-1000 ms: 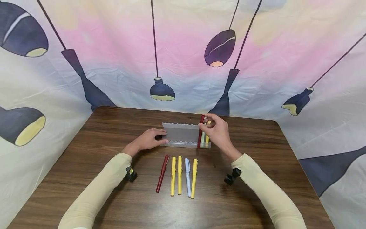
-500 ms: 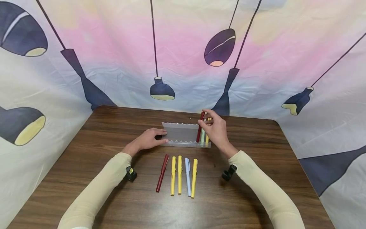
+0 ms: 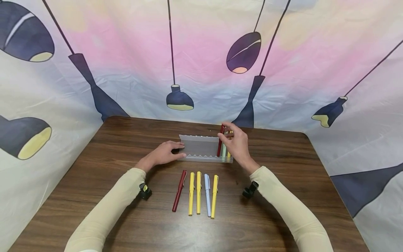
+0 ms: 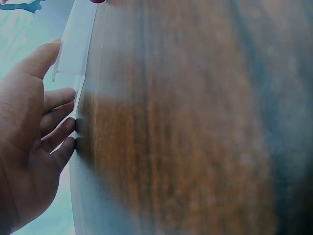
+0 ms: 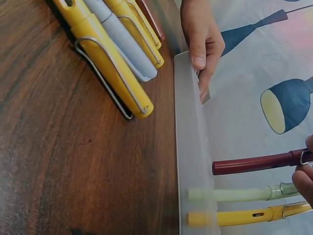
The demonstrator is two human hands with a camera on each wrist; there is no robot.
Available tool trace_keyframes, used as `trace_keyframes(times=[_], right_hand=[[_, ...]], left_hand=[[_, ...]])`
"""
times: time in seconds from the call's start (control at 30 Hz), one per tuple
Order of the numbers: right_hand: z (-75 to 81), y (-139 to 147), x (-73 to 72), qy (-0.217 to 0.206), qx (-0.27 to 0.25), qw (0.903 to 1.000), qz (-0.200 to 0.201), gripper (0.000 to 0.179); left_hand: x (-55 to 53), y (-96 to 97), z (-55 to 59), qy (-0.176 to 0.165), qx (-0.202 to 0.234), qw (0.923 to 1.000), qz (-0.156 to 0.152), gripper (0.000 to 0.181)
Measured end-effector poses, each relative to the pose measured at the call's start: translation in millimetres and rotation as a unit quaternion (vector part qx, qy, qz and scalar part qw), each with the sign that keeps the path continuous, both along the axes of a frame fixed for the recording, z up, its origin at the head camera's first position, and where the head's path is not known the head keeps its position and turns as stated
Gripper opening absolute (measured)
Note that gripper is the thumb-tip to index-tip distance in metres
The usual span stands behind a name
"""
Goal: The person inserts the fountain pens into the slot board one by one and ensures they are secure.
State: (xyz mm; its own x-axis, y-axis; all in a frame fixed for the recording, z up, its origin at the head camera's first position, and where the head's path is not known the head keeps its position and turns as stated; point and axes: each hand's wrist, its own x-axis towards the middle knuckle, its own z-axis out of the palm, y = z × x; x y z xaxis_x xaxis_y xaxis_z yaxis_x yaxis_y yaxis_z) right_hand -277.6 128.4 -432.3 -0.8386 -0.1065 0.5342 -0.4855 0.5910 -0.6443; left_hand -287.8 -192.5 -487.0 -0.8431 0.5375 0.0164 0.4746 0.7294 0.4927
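My right hand (image 3: pixel 238 142) pinches a dark red pen (image 3: pixel 219 147) near its clip end, holding it upright over the clear pen tray (image 3: pixel 199 146). In the right wrist view the lower end of the red pen (image 5: pixel 234 166) is by the tray's front lip (image 5: pixel 187 117). Beside it, a light green pen (image 5: pixel 234 195) and a yellow pen (image 5: pixel 239 218) stand in the tray's right end. At the tray's left end my left hand (image 3: pixel 163 153) grips the edge, thumb at the front and fingers on the side.
In front of the tray lie another dark red pen (image 3: pixel 179 191), several yellow pens (image 3: pixel 191 194) and a light blue pen (image 3: pixel 207 196), roughly side by side on the wooden table (image 3: pixel 126 224). A printed cloth (image 3: pixel 204 63) hangs behind the table.
The right hand has raised the red pen from in front of the tray's lip and moved its lower end back behind the lip. The left hand stays at the tray's end.
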Motion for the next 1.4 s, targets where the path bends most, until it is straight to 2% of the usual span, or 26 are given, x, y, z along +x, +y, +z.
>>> trace_keyframes(times=[0.33, 0.63, 0.9, 1.4], right_hand=[[-8.0, 0.7, 0.6, -0.012, 0.017, 0.9997, -0.011, 0.043], [-12.3, 0.0, 2.5, -0.015, 0.022, 0.9996, -0.013, 0.042], [-11.7, -1.7, 6.1, -0.029, 0.030, 0.9991, -0.010, 0.042], [-7.9, 1.3, 4.0, -0.013, 0.065, 0.9976, -0.018, 0.043]], left_hand=[[-1.8, -0.2, -2.3, 0.003, 0.002, 1.0000, -0.002, 0.060], [-0.5, 0.6, 1.2, -0.002, -0.002, 1.0000, -0.002, 0.060], [-2.2, -0.3, -2.3, -0.001, -0.002, 1.0000, -0.001, 0.060], [-1.9, -1.2, -3.5, 0.002, 0.007, 1.0000, -0.004, 0.060]])
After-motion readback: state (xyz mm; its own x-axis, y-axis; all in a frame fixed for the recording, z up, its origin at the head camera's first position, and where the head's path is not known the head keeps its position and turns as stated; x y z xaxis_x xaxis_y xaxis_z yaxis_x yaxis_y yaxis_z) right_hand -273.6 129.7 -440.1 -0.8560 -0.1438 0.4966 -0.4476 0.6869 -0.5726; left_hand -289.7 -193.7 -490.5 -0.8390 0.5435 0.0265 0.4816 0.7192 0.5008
